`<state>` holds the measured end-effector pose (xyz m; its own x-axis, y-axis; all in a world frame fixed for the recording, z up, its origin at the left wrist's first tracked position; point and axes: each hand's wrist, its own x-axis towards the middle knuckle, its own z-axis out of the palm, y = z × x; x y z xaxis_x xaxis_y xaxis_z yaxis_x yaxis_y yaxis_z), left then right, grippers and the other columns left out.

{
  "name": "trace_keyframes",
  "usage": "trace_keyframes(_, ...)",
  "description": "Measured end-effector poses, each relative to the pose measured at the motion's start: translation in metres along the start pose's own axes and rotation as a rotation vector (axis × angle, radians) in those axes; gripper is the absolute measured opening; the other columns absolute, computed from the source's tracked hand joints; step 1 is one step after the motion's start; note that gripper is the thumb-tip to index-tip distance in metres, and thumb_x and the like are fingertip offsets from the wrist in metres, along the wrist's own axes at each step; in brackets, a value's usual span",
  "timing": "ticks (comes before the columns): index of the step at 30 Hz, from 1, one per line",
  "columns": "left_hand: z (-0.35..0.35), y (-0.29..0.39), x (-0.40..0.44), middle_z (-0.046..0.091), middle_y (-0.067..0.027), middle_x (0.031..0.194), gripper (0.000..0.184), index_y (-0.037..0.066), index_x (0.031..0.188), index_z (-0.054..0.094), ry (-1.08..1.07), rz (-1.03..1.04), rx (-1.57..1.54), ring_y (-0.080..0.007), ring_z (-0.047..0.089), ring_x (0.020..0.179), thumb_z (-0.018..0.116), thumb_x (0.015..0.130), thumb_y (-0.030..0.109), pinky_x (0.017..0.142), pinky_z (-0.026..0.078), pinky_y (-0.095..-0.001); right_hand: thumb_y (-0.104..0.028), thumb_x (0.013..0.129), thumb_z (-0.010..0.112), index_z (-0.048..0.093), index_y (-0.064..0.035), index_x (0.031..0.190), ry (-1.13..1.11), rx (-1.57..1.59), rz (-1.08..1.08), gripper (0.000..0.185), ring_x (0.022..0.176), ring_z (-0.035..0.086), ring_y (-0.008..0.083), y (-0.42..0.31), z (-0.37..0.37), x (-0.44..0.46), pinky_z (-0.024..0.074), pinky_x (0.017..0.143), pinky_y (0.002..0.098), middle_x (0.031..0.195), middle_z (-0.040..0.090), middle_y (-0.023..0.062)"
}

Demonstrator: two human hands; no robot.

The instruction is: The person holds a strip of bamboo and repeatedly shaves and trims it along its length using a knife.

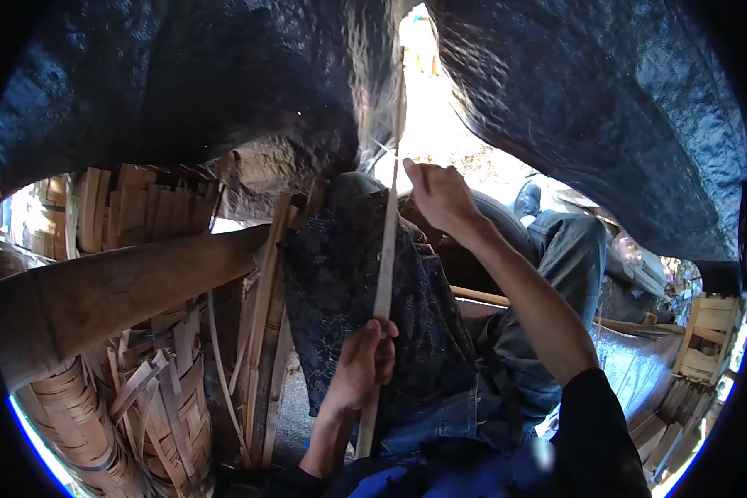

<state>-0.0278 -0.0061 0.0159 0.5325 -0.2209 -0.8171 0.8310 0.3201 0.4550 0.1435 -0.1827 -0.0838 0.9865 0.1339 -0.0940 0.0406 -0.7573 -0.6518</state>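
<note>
A long, pale bamboo strip [385, 278] runs upright over my lap, narrowing toward the bright gap ahead. My left hand [365, 361] is wrapped round its lower part, thumb along the strip. Farther up, my right hand [444, 197] is closed beside the strip, thumb pointing at it. A thin light sliver [383, 148] shows just past the thumb. What sits inside the right fist is hidden. Dark patterned cloth [332, 282] covers my knee behind the strip.
Black plastic sheeting [249, 75] hangs low overhead on both sides. A thick bamboo pole [133, 290] crosses at left, above woven bamboo baskets [83, 423]. Split bamboo lengths [266, 332] lean by my knee. A wooden crate [707, 336] stands at far right.
</note>
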Motion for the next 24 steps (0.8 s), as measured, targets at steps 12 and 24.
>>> trace_keyframes(12, 0.005, -0.005, 0.004, 0.040, 0.0040, 0.068, 0.028, 0.008, 0.102, 0.051, 0.010, 0.021, -0.126, -0.0050, 0.032, 0.048, 0.040, 0.097, 0.033, 0.045, 0.025, -0.0195, -0.048, 0.093, 0.041, 0.053, -0.0049, 0.053, -0.091, -0.063, -0.244, 0.061, 0.035, 0.053, 0.0245, -0.034, -0.030, -0.117, 0.0421, 0.035, 0.0370, 0.040, 0.047, 0.0118)
trace_keyframes(24, 0.008, -0.026, 0.006, 0.044, 0.0031, 0.067, 0.023, 0.005, 0.097, 0.053, 0.083, 0.189, 0.033, -0.0043, 0.034, 0.045, 0.048, 0.095, 0.027, 0.044, 0.028, -0.0204, -0.050, 0.096, 0.030, 0.050, -0.0081, 0.048, -0.229, -0.175, -0.063, 0.067, 0.031, 0.042, 0.0134, -0.021, -0.039, -0.053, 0.0378, 0.029, 0.0314, 0.038, 0.039, 0.0019)
